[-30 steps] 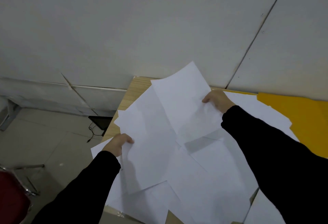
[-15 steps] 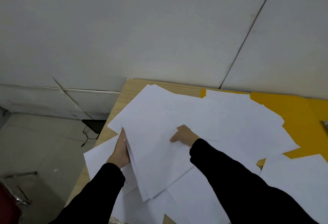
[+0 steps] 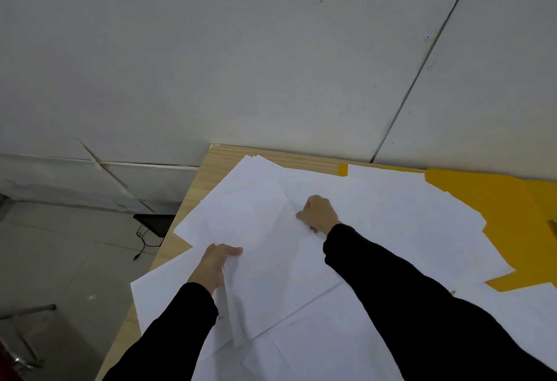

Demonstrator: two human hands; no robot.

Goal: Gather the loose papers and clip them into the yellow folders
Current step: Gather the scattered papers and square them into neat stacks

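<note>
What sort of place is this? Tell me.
Probably an office or workroom: a wooden desk set against a plain panelled wall, strewn with loose papers over yellow folders.

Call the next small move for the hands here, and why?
Probably draw the right hand toward the left hand to square up the sheaf. Both hands grip it at opposite edges, but its sheets lie fanned with corners splayed. More loose papers cover the yellow folder at the right, not yet gathered.
</note>
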